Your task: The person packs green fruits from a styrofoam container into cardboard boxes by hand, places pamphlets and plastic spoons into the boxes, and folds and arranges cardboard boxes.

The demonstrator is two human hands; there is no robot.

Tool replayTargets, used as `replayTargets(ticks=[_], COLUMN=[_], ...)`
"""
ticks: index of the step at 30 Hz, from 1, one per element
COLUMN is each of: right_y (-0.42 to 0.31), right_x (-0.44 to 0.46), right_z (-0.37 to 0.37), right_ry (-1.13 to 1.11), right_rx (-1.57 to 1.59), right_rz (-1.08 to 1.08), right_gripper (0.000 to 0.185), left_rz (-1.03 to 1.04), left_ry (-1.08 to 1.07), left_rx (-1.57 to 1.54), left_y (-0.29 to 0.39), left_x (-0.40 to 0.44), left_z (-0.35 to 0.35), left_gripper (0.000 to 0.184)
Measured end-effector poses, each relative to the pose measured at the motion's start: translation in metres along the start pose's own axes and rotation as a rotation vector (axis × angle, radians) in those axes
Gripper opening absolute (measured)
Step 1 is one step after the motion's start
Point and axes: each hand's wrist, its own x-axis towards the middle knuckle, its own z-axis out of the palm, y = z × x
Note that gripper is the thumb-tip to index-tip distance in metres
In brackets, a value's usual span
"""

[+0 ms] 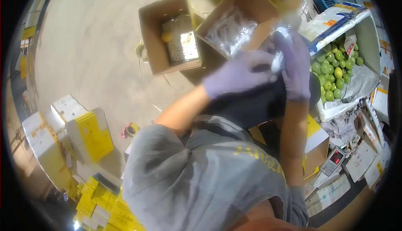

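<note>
My left hand (238, 74), in a thin purple glove, reaches across with its fingers bent onto a shiny clear plastic bag (277, 61). My right hand (296, 65), gloved the same way, is upright and wrapped round that bag from the other side. Motion blurs the fingertips and the bag's upper end, and whether anything is inside the bag I cannot tell. Just beyond the hands, a cardboard box (261, 3) holds crumpled clear plastic bags (230, 30). Right of my right hand, green round fruits (333, 70) lie in a white foam box (370, 34).
Another open cardboard box (148, 34) on the floor contains a yellow fruit (167, 37) and a whitish printed panel. Tape rolls (133, 129) lie on the floor. White and yellow cartons (90, 134) stand at left. A handheld device with red digits (336, 156) rests at lower right.
</note>
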Motion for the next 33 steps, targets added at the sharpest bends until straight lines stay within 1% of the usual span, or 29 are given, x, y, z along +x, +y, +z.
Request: replayTargets(ticks=[1,2,3,4,5,6,8,10,11,12,13,14,15,16,17,18,19,20,23,24,25,26,27,28,29,30,31,32,33], right_y=[0.004,0.008,0.004,0.029,0.055,0.056,0.056,0.056,0.058,0.060,0.064,0.074,0.081,0.085,0.107,0.077,0.061,0.058,0.054,0.052,0.071,0.079,0.090,0.079,0.077,0.075,0.072,0.063,0.055], right_x=[0.002,0.004,0.005,0.011,0.017,0.016,0.014,0.008,0.004,0.002,0.001,0.000,0.006,0.007,0.023,0.016,0.010,0.011,0.003,-0.001,0.009,0.009,0.015,0.001,-0.004,-0.008,-0.013,-0.020,-0.026], right_z=[0.001,0.003,0.000,-0.018,-0.036,-0.038,-0.042,-0.043,-0.041,-0.038,-0.037,-0.040,-0.035,-0.031,-0.021,-0.019,-0.017,-0.014,-0.010,-0.010,-0.014,-0.017,-0.023,-0.027,-0.030,-0.034,-0.039,-0.038,-0.038], right_ry=[0.044,0.087,0.183,0.177,0.170,0.179,0.200,0.094,0.126,0.166,0.214,0.194,0.197,0.315,0.308,0.297,0.436,0.467,0.407,0.427,0.483,0.419,0.442,0.329,0.285,0.243,0.204,0.187,0.169], right_rx=[0.041,0.082,0.076,0.155,0.235,0.262,0.317,-0.392,-0.486,-0.582,-0.677,-0.792,-0.582,-0.765,-0.049,0.373,0.194,0.264,0.331,0.301,0.119,0.084,-0.148,0.160,0.209,0.256,0.301,0.319,0.337], right_rz=[-0.011,-0.023,0.025,0.011,-0.003,0.016,0.053,-0.322,-0.391,-0.459,-0.524,-0.482,-0.399,-0.418,-0.122,-0.054,-0.126,-0.033,-0.061,-0.066,-0.221,-0.319,-0.303,-0.306,-0.255,-0.201,-0.146,-0.169,-0.191], right_gripper=[0.033,0.029,0.027,0.027,0.026,0.025,0.025,0.025,0.027,0.031,0.035,0.034,0.031,0.023,0.022,0.029,0.035,0.037,0.038,0.037,0.035,0.035,0.032,0.029,0.030,0.030,0.031,0.030,0.030], left_rz=[-0.022,-0.222,-0.290,-0.392,-0.594,-0.769,-0.652,-0.585,-0.208,-0.482,-0.403,-0.313,-0.704,-0.770,-0.846,-0.933,-0.842,-0.732,-0.675,-0.662,-0.679,-0.398,-0.393,-0.536,-0.538,-0.287,-0.360,-0.262,-0.306], left_ry=[-0.076,-0.011,0.230,0.359,0.389,0.321,0.041,-0.304,-0.354,-0.337,-0.218,-0.117,0.214,0.217,0.247,0.290,0.133,0.005,-0.231,-0.263,-0.262,-0.230,-0.231,-0.273,-0.146,-0.175,-0.006,0.028,0.108], left_rx=[-0.023,-0.124,-0.035,0.104,0.288,0.540,1.267,1.477,1.892,1.428,1.296,1.160,0.659,0.372,0.074,-0.187,0.012,0.213,0.847,1.056,1.274,1.437,1.466,1.671,1.416,1.526,1.366,1.014,0.794], left_y=[0.006,0.015,-0.017,-0.033,-0.065,-0.096,-0.190,-0.205,-0.261,-0.242,-0.278,-0.312,-0.343,-0.331,-0.317,-0.301,-0.311,-0.306,-0.256,-0.232,-0.212,-0.203,-0.188,-0.155,-0.127,-0.110,-0.095,-0.065,-0.013], left_x=[-0.006,-0.007,-0.009,-0.011,-0.015,-0.017,-0.031,-0.044,-0.068,-0.054,-0.057,-0.058,-0.056,-0.052,-0.049,-0.047,-0.031,-0.014,0.005,-0.005,-0.019,-0.028,-0.034,-0.039,-0.041,-0.053,-0.056,-0.053,-0.053], left_z=[-0.026,-0.054,-0.085,-0.119,-0.156,-0.188,-0.225,-0.205,-0.213,-0.205,-0.214,-0.222,-0.233,-0.236,-0.237,-0.238,-0.248,-0.248,-0.235,-0.235,-0.245,-0.250,-0.256,-0.243,-0.240,-0.243,-0.241,-0.229,-0.196], left_gripper=[0.022,0.017,0.015,0.016,0.016,0.021,0.030,0.052,0.046,0.027,0.023,0.021,0.023,0.030,0.039,0.049,0.048,0.048,0.047,0.047,0.047,0.049,0.051,0.028,0.052,0.048,0.037,0.026,0.023])
